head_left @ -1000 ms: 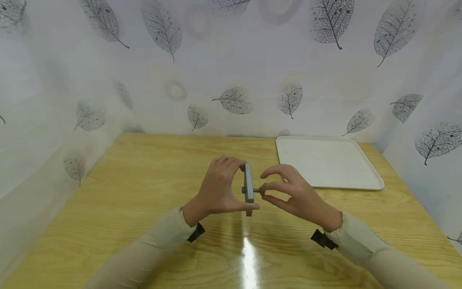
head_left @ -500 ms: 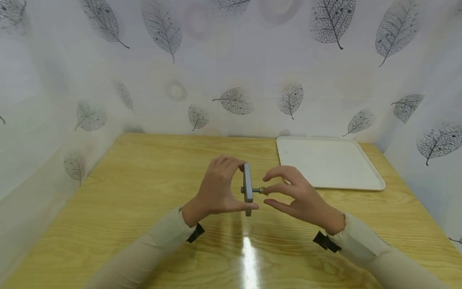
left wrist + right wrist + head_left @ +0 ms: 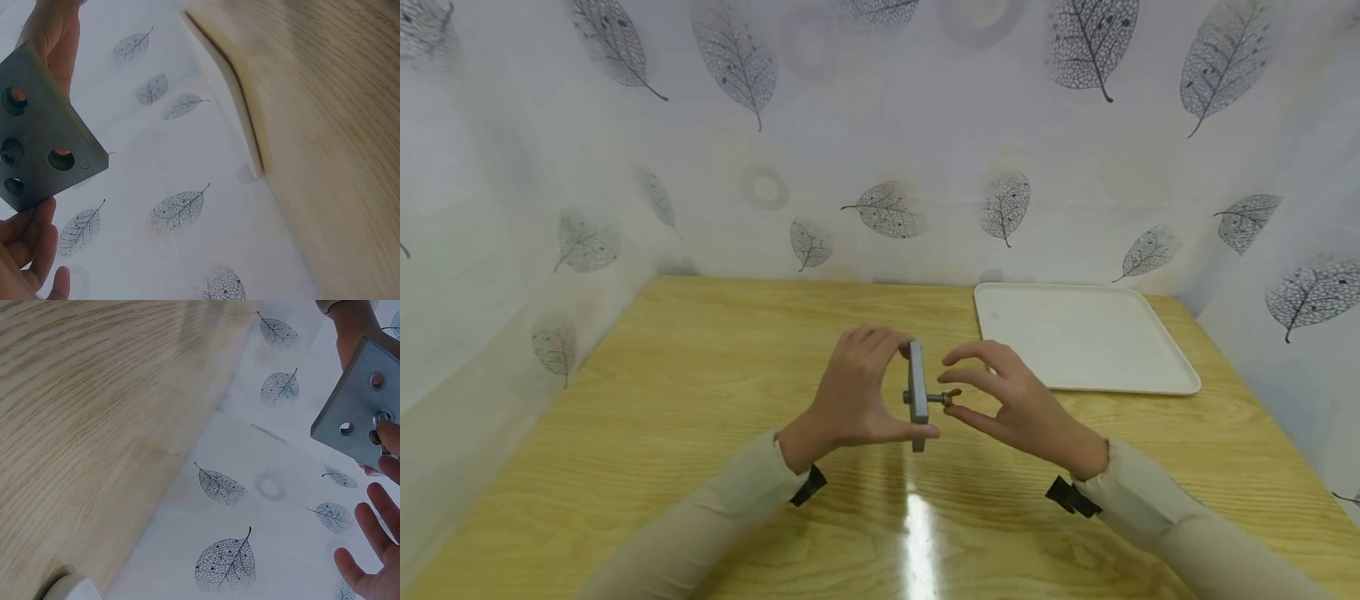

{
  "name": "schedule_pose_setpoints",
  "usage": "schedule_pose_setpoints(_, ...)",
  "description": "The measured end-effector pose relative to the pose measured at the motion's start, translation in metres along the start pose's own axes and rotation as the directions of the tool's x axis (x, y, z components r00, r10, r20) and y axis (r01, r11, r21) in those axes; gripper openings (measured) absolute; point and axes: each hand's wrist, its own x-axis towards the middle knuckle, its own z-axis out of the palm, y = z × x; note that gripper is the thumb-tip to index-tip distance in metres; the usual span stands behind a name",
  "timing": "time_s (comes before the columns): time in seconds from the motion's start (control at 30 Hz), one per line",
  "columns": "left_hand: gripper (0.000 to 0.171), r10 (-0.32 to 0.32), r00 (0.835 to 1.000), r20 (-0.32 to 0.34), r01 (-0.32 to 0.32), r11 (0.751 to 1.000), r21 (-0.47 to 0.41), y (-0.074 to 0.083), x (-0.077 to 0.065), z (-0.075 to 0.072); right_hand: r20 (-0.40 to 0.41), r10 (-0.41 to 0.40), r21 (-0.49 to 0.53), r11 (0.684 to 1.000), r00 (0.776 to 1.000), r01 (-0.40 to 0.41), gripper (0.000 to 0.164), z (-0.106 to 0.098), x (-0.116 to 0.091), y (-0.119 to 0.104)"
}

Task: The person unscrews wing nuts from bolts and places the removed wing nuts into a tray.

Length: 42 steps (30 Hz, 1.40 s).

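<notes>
So the left hand (image 3: 853, 392) has a grey drilled metal plate (image 3: 917, 379) pinched edge to edge, thumb at the near edge and fingers at the far one, held upright over the wooden tabletop (image 3: 700, 400). A bolt (image 3: 934, 398) goes through one of its holes, with the socket head (image 3: 11, 152) on the left-hand side and what looks like a brassy wing nut (image 3: 948, 399) out near the other end. The right hand (image 3: 1018, 404) has its fingers loosely curved and apart around that nut, thumb tip right by it; can't really tell if anything's touching. Only container around is a shallow white tray (image 3: 1075, 333) with a low raised rim, sitting flat at the back right, behind the right hand. Leaf-print sheeting (image 3: 917, 125) lines the back and sides.
</notes>
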Motion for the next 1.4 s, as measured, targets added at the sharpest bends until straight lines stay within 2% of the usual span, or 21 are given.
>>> schedule_pose_setpoints(0.17,0.089,-0.005,1.000,0.010,0.005,1.000,0.011,0.0004,-0.0002,-0.0020,-0.028,-0.007,0.016,1.000,1.000,0.007,0.031,0.0000,-0.0001,-0.0001)
schedule_pose_setpoints(0.27,0.083,-0.010,1.000,0.014,0.010,1.000,0.023,0.0002,-0.0004,-0.0035,-0.068,-0.059,0.045,0.997,0.996,0.062,0.026,-0.0017,0.0003,-0.0016)
schedule_pose_setpoints(0.47,0.084,-0.015,1.000,0.012,0.015,1.000,0.021,-0.0001,-0.0005,-0.0038,-0.109,-0.154,0.066,0.985,0.982,0.162,0.022,-0.0026,0.0016,-0.0038)
schedule_pose_setpoints(0.57,0.086,-0.010,1.000,0.008,0.010,1.000,0.011,-0.0002,-0.0007,-0.0027,-0.097,-0.129,0.073,0.988,0.987,0.136,0.023,-0.0017,0.0011,-0.0031)
schedule_pose_setpoints(0.67,0.093,-0.003,1.000,-0.001,0.003,1.000,0.002,0.0003,-0.0007,-0.0014,-0.031,-0.036,0.081,0.996,0.999,0.039,0.029,-0.0018,0.0004,-0.0032)
schedule_pose_setpoints(0.73,0.097,0.000,1.000,-0.007,0.000,1.000,-0.003,0.0012,-0.0006,-0.0006,0.025,0.031,0.081,0.996,0.999,-0.033,0.035,-0.0015,0.0003,-0.0029)
schedule_pose_setpoints(0.83,0.100,0.000,1.000,-0.014,0.000,1.000,-0.006,0.0023,-0.0005,0.0000,0.070,0.070,0.078,0.994,0.995,-0.076,0.035,-0.0005,0.0005,-0.0018)
schedule_pose_setpoints(0.97,0.096,-0.001,1.000,-0.009,0.001,1.000,0.005,0.0016,-0.0012,-0.0002,0.066,0.051,0.091,0.994,0.997,-0.057,0.028,0.0003,0.0011,-0.0010)
schedule_pose_setpoints(1.23,0.085,-0.002,1.000,0.009,0.002,1.000,0.008,-0.0009,-0.0020,-0.0032,-0.005,-0.064,0.150,0.987,0.998,0.064,0.022,-0.0017,0.0011,-0.0022)
schedule_pose_setpoints(1.4,0.084,-0.001,1.000,0.010,0.001,1.000,0.000,-0.0007,-0.0019,-0.0022,-0.005,-0.054,0.150,0.987,0.999,0.054,0.022,-0.0013,-0.0003,-0.0032)
